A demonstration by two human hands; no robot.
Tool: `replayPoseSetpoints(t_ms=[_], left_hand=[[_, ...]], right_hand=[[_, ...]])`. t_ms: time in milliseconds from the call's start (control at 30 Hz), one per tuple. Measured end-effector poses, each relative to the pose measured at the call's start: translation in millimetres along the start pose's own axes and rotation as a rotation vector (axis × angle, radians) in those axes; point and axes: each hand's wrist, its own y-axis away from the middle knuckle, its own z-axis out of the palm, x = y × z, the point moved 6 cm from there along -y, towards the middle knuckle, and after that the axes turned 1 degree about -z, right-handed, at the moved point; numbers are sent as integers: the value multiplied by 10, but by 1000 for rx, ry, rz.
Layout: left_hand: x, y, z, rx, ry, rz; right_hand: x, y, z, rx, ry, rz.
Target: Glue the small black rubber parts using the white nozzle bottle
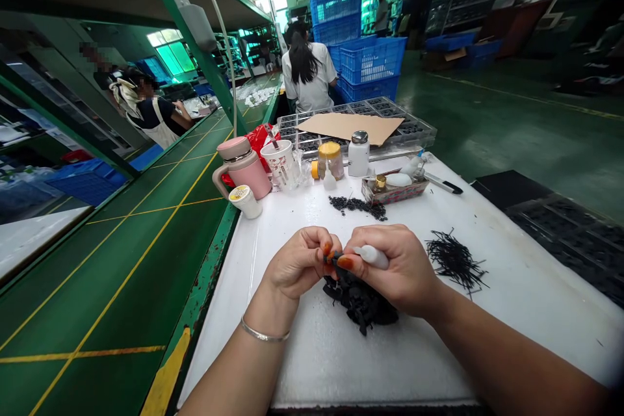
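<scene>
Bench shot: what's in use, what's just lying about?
Likely in use: left hand, right hand, small black piece, white plastic applicator, heap of black pieces, pile of black strands.
Lying about: pink flask, paper cup, cardboard sheet.

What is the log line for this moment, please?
left hand: pinches black piece | right hand: holds white applicator | below: black pile

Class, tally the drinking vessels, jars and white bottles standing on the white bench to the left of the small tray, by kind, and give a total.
Drinking vessels: 2 (pink insulated flask, printed white cup)
Jars: 2 (yellow-lidded jar, yellow-topped white tub)
White bottles: 2 (silver-capped bottle, small dropper bottle)
Total: 6
</scene>
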Motion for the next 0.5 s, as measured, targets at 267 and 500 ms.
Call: replayPoseSetpoints(t_ms=[267, 500], left_hand=[[19, 1, 3, 17, -21, 14], [17, -4, 2, -2, 3, 24]], right_hand=[[18, 23, 1, 5, 4, 11], [-16, 5, -14, 43, -8, -59]])
